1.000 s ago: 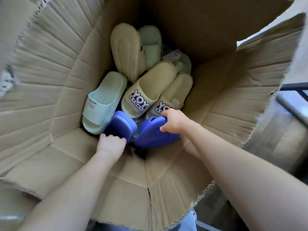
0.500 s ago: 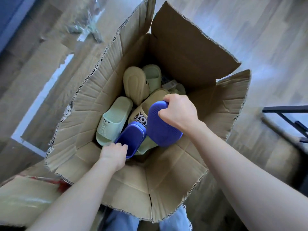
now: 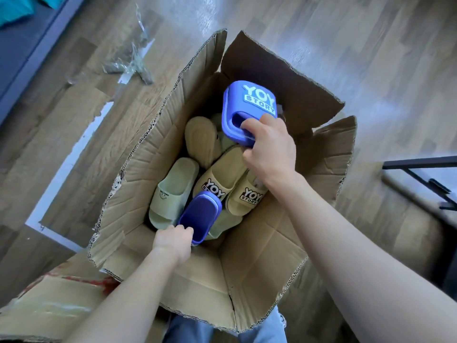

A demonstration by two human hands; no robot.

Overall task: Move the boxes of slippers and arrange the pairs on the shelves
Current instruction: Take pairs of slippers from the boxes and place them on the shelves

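While aloft, blue slipper (image 3: 248, 106): "YOY STORY".

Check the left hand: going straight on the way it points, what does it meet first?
The left hand grips the near end of the lower blue slipper. Straight past that lies a tan YOY STORY slipper, probably the next contact; depth in the box is unclear.

Home interior: wood-plank floor (image 3: 371, 58), shelf frame (image 3: 420, 162)
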